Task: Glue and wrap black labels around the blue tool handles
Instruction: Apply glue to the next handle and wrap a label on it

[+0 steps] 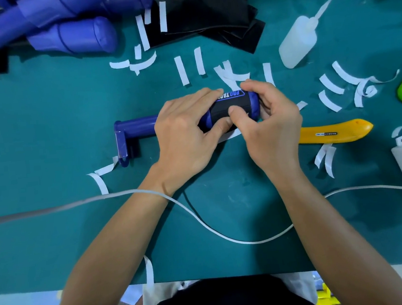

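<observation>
The handle (134, 127) lies flat on the bench (46, 117), long axis left-right, grip end to your right. The black label (220, 107) wraps that end, between your hands. Your left hand (183, 134) grips the handle mid-shaft. Your right hand (270, 126) curls round the end, thumb on the label. The right thumb likely does the pressing.

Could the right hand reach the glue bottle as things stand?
Probably yes, once it lets go: the right hand grips the blue handle over its black label, and only flat white strips lie between it and the glue bottle.
</observation>
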